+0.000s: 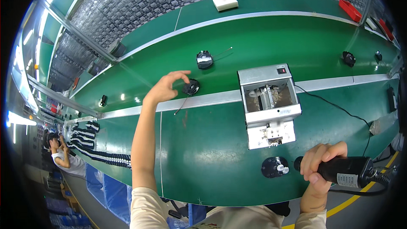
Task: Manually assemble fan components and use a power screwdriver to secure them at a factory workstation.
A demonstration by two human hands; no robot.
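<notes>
Stretched out to the far left-middle, my left hand [164,88] has its fingers apart, with thumb and forefinger right by a round black part [191,87] that has a thin wire trailing from it. Whether they touch it I cannot tell. A similar black part [204,60] with a wire lies just beyond, on the green belt. My right hand [320,163] is wrapped round a black electric screwdriver [347,171], held sideways at the near right. Beside its tip a black disc [271,167] with white pieces on it rests on the green table.
A silver screw feeder [271,101] with an open tray stands at centre right, its cord running right. Metal rails edge the belt [157,59]. More black parts [349,58] lie far right. Rows of black-and-white pieces [101,154] fill the left; a person [68,157] sits beyond.
</notes>
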